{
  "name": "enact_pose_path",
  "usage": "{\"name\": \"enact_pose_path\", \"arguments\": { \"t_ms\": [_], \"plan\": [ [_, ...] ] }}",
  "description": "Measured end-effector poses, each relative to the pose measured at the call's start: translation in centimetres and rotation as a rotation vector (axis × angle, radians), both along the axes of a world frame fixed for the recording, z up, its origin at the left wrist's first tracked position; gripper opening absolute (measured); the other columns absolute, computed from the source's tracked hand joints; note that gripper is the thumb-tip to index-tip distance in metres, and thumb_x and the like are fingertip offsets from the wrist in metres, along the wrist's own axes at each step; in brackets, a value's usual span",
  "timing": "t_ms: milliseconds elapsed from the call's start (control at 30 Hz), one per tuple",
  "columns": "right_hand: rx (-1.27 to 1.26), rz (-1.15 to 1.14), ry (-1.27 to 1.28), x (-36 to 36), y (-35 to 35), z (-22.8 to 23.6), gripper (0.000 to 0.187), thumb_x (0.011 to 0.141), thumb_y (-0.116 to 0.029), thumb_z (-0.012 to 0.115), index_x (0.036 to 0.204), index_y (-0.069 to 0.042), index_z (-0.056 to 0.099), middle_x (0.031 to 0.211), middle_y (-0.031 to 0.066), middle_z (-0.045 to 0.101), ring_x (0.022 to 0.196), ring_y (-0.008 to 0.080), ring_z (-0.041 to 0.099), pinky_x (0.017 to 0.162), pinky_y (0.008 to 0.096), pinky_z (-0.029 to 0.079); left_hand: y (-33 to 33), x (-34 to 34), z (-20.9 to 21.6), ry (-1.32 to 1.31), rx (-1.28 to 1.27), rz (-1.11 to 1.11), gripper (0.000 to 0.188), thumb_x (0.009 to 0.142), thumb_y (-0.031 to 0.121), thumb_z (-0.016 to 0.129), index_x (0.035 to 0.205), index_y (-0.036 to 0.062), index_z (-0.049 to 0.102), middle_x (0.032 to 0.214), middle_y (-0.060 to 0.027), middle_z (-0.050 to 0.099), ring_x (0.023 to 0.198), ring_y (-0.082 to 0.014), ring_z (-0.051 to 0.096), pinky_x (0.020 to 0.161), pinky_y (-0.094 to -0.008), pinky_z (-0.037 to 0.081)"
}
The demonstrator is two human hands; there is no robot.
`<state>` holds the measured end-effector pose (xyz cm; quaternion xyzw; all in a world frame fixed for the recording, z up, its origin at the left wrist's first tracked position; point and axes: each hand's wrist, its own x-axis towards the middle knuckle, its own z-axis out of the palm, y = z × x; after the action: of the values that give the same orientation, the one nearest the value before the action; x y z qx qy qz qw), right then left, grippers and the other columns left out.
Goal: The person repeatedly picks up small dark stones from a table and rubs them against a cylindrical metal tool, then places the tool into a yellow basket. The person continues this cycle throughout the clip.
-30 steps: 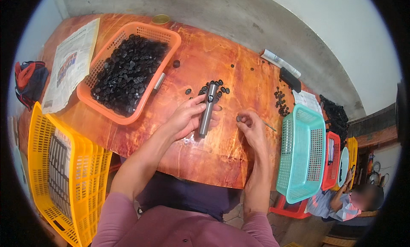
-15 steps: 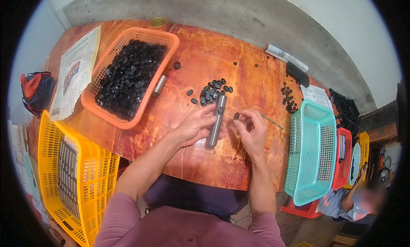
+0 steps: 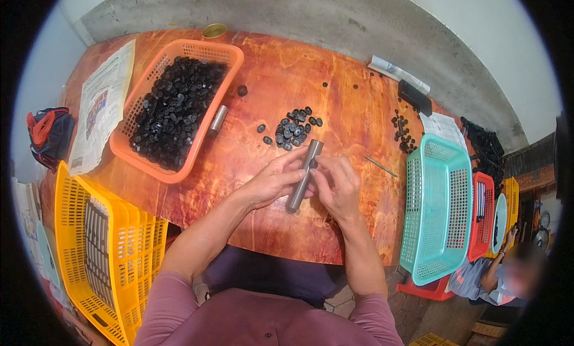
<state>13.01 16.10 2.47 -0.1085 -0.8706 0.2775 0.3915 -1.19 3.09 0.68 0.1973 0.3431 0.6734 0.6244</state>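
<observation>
My left hand is closed around a grey metal tube, which stands tilted above the table with its upper end leaning right. My right hand is at the tube's right side, thumb and fingers pinching a small black oval piece against its upper part. Fingers partly cover this piece, so whether it is seated in the tube cannot be told. Just beyond the tube lies a loose pile of black oval pieces. A thin metal rod rests on the table right of my right hand.
An orange basket full of black pieces stands left, with another metal tube beside it. Yellow crates holding tubes are at lower left. A turquoise basket stands right, near a red basket and another person.
My right hand has moved left to the tube, bringing the black oval piece against it. Earlier it held that piece apart from the tube. My left hand keeps its hold.
</observation>
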Motion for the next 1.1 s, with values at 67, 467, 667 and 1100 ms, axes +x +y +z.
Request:
{"name": "enact_pose_path", "arguments": {
  "t_ms": [67,467,667,1100],
  "plan": [
    [0.056,-0.007,-0.021,0.1,0.0,0.1,0.025,0.082,0.001,0.08,0.106,-0.002,0.074,0.094,0.0122,0.07,0.074,0.0237,0.071,0.063,0.033,0.056,0.0,0.0,-0.3,-0.005,0.012,0.015,0.058,0.108,0.016,0.058,0.16,0.0078,0.034,0.133,-0.0098,0.06,0.104,-0.0185,0.069,0.088,-0.0359,0.063],
    [-0.148,-0.014,0.068,-0.2,-1.5,-0.4,0.027,0.084,-0.006,0.081,0.11,-0.001,0.073,0.1,0.0123,0.069,0.08,0.0224,0.071,0.069,0.0318,0.056,-0.4,-0.5,-0.3,-0.019,-0.04,0.039,0.038,0.11,0.031,0.051,0.131,-0.0001,0.061,0.087,-0.008,0.067,0.064,-0.0144,0.064,0.053,-0.0253,0.051],
    [-0.758,0.04,0.015,0.3,-1.1,-1.3,0.026,0.096,-0.008,0.073,0.12,0.0,0.067,0.1,0.0046,0.067,0.08,0.0086,0.062,0.07,0.0233,0.05,-0.5,-0.2,0.6,0.012,-0.143,0.016,0.037,0.11,0.034,0.049,0.11,0.0009,0.064,0.076,-0.007,0.064,0.051,-0.0139,0.057,0.043,-0.0264,0.044],
    [-1.036,0.235,0.084,0.2,-1.2,-0.7,0.028,0.1,-0.008,0.07,0.126,0.002,0.063,0.108,0.004,0.068,0.093,0.0089,0.063,0.084,0.0248,0.051,-1.1,0.2,-0.6,0.195,-0.015,-0.06,0.038,0.109,0.037,0.057,0.124,0.0016,0.06,0.083,-0.006,0.066,0.063,-0.0123,0.064,0.053,-0.0228,0.05]
  ]
}}
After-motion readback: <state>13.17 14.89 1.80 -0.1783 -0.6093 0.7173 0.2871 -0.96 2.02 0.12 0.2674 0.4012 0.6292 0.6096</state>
